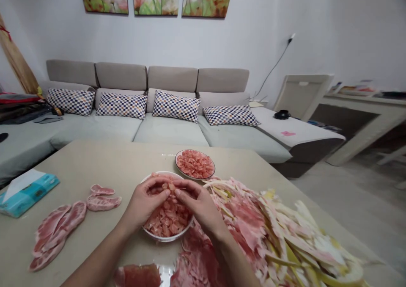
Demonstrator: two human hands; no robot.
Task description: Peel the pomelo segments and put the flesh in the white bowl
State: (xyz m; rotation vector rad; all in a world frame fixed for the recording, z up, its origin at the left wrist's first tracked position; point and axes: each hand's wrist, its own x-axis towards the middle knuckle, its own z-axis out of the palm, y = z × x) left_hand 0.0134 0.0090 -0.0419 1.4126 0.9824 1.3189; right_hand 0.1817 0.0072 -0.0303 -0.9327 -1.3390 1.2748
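Pomelo pulp (168, 219) lay in a white bowl (167, 238) placed directly beneath the left hand (145, 204) and right hand (199, 207), both half-closed and pinching pulp, keeping loose bits over the bowl.

Left hand (144, 204) and right hand (198, 206) pinch pomelo pulp (165, 221) over bowl (168, 238)

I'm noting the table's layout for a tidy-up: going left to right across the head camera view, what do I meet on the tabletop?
Blue tissue packet → peeled pink pomelo membranes → white bowl of pink pomelo pulp → heap of pomelo peel
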